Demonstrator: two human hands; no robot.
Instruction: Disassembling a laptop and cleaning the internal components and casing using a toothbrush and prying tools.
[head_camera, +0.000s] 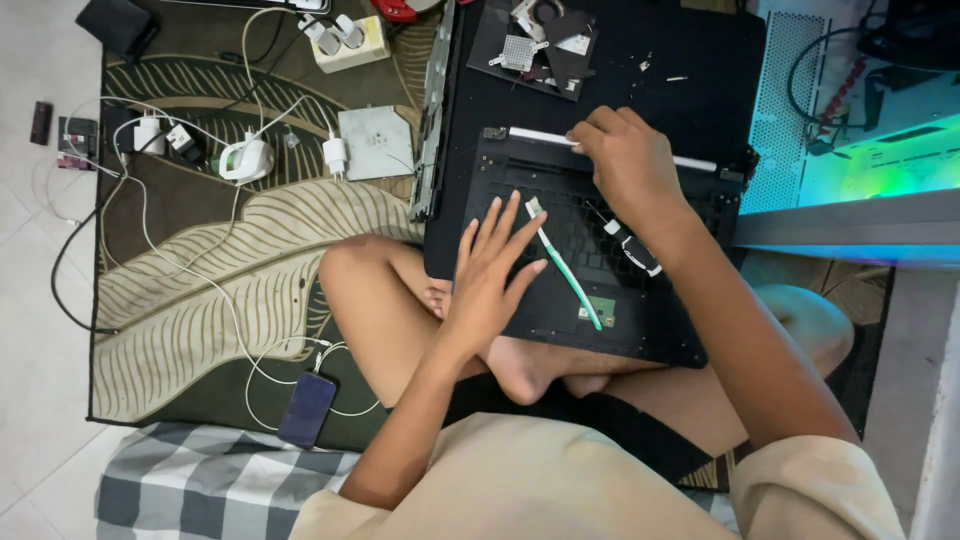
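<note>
- Fingers (505, 225) of the left hand (488, 285) are lying spread and flat on the opened laptop base (600, 250), released, gripping nothing; right-hand fingers (590, 130) are curling down onto the white strip (540, 135) along the base's far edge, pinching or pressing it, and I cannot tell which.
- Laptop base is sitting across the person's crossed legs rather than on a worktop, with the black lid panel (690, 60) lying flat beyond it. That perch is looking risky: a shifting knee could be tipping the whole unit toward the patterned rug (200, 280).
- Right hand (630, 170) is bearing down near the hinge end. Too much force there could be cracking the thin strip or bending the frame under it.
- Left palm is covering exposed internals; sweat or a static touch could be harming the parts below.
- Green-and-white toothbrush (565, 265) is resting loose on the base, just beside the left fingertips, its head pointing up toward the far edge. One nudge and it could be sliding off.
- Small green circuit board (600, 310) is sitting bare near the brush handle's end; the handle could be scraping it.
- Removed parts (530, 45) are lying on the lid panel, with tiny screws (645, 65) scattered near them, looking easy to knock away.
- Off to the left, white chargers and cables (245, 155) and a phone (307, 408) are trailing across the rug, well apart from both hands.
</note>
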